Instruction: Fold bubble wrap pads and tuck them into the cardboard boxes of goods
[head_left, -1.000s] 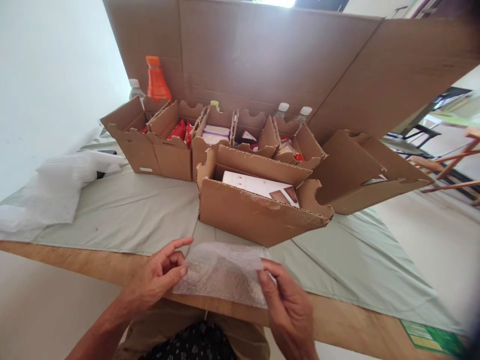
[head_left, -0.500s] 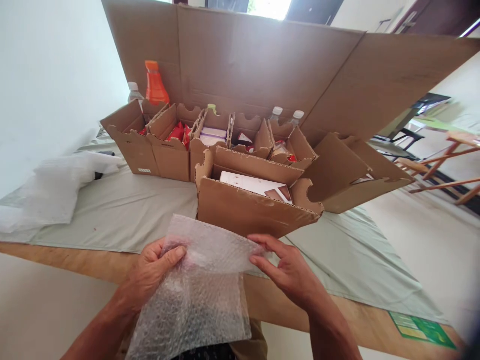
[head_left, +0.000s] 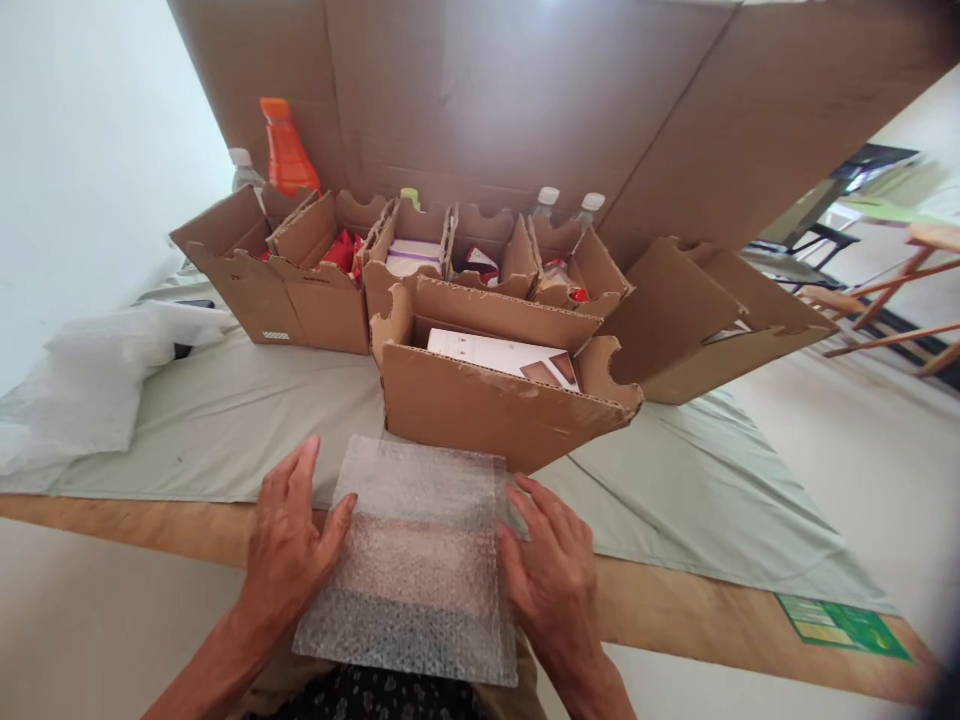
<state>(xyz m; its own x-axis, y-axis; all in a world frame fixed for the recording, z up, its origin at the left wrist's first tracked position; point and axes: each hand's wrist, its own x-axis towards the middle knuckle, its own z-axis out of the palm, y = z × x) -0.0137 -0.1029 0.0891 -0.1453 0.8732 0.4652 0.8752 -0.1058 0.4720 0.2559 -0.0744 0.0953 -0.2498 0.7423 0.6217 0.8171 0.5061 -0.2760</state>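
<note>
Green cloth (head_left: 225, 420) bears a cardboard box (head_left: 480, 415) just behind the bubble wrap (head_left: 416, 560).

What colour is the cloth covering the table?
The cloth is pale green, seen in the head view.

1. A clear, rectangular sheet of bubble wrap (head_left: 420, 560); translucent, covered in small bubbles; one piece.
2. It lies spread out flat; its far edge rests on the pale green cloth (head_left: 225, 430), just before the brown cardboard box (head_left: 465, 410); its near edge overhangs the wooden table edge (head_left: 675, 610).
3. The flat left hand (head_left: 289, 545) touches its left side; the flat right hand (head_left: 551, 575) touches its right side.
</note>
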